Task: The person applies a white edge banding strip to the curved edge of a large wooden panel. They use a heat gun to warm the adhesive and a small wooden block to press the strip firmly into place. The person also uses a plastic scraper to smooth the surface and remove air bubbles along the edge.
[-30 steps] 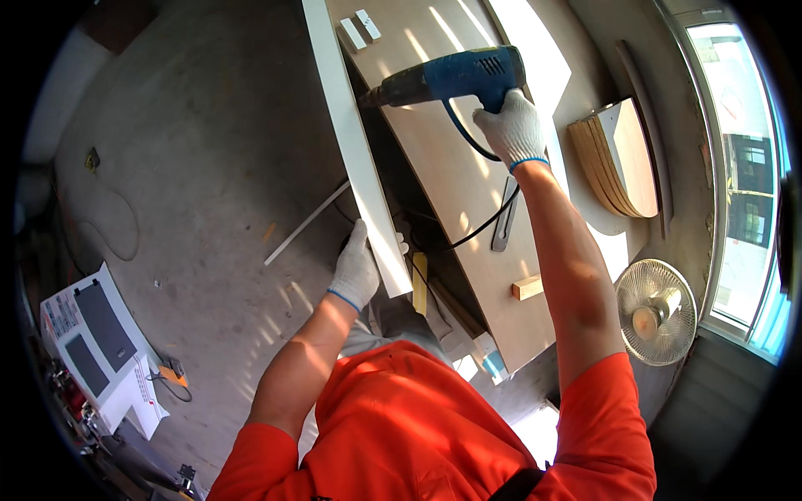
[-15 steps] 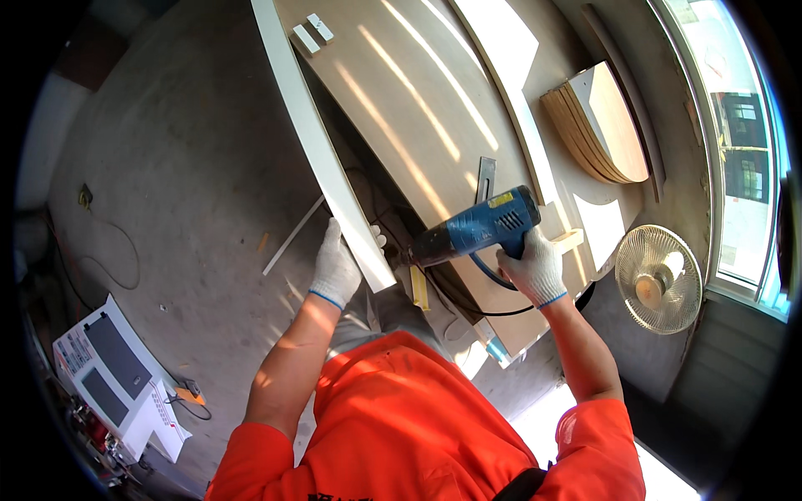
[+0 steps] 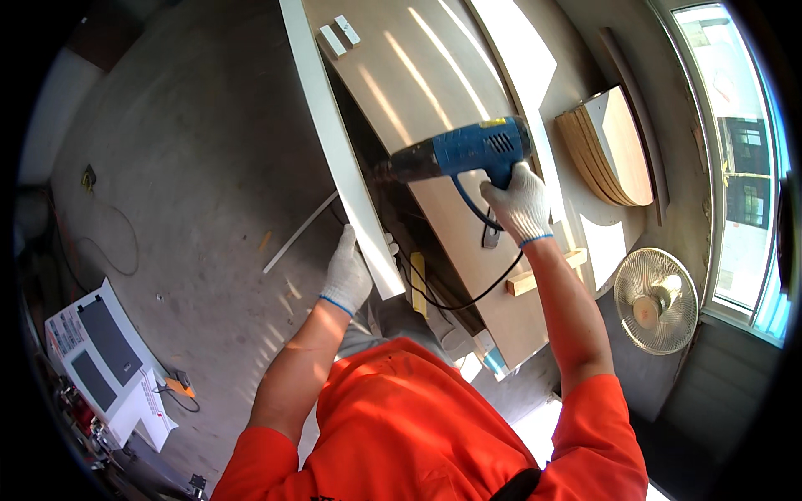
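Observation:
My right hand (image 3: 520, 205), in a white knit glove, is wrapped round the handle of a blue heat gun (image 3: 468, 152). Its dark nozzle points left, at the side of a long white board (image 3: 334, 150). A black cord (image 3: 493, 284) loops down from the handle. Near the board's close end, my gloved left hand (image 3: 347, 274) grips it, with the thumb on the outer side and fingertips showing past the inner side. Beyond the board lies a wide tan panel (image 3: 459, 225) striped with sunlight. Under the heat gun, a metal tool (image 3: 491, 235) is partly hidden.
Two small white blocks (image 3: 339, 35) and a wooden block (image 3: 547, 271) lie on the panel. At right are stacked curved boards (image 3: 606, 146), a fan (image 3: 657, 301) and a window. A white strip (image 3: 301, 231) and a cardboard sheet (image 3: 109, 359) are at left.
My right hand has moved the heat gun farther up along the board, with its nozzle now away from the near end. My left hand keeps its grip on the board's near end.

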